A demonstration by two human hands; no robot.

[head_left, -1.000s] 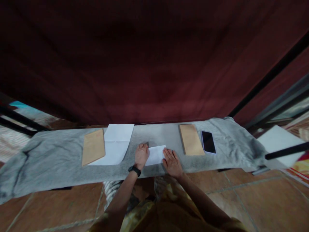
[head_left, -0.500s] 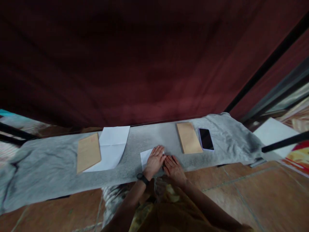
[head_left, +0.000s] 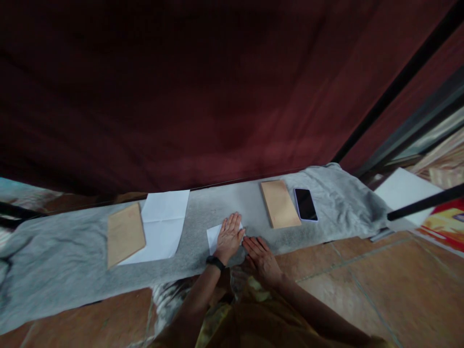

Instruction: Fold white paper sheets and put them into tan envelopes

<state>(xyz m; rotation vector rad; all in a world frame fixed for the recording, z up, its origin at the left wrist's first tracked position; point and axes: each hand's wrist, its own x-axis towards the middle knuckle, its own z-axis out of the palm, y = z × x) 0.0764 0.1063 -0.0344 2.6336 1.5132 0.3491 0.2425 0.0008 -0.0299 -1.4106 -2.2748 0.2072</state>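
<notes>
My left hand [head_left: 229, 238], with a dark band at the wrist, lies flat on a small piece of white paper [head_left: 213, 238], covering most of it. Its fingers are stretched out and point away from me. Just to its right, my right hand [head_left: 261, 257] rests with straight fingers on the grey cloth [head_left: 203, 205], close to the paper's right edge. Whether its fingertips touch the paper, I cannot tell. Neither hand grasps anything.
Left of my hands, a brown envelope-like piece [head_left: 125, 233] overlaps a creased white sheet [head_left: 165, 227]. To the right lie a brown block-like packet [head_left: 281, 204] and a phone [head_left: 306, 204]. A dark red curtain [head_left: 224, 121] hangs behind. Black bars [head_left: 424, 203] flank the right side.
My left hand has shifted slightly left and flattened over the paper. My right hand has parted a little from it. The whole view has tilted slightly.
</notes>
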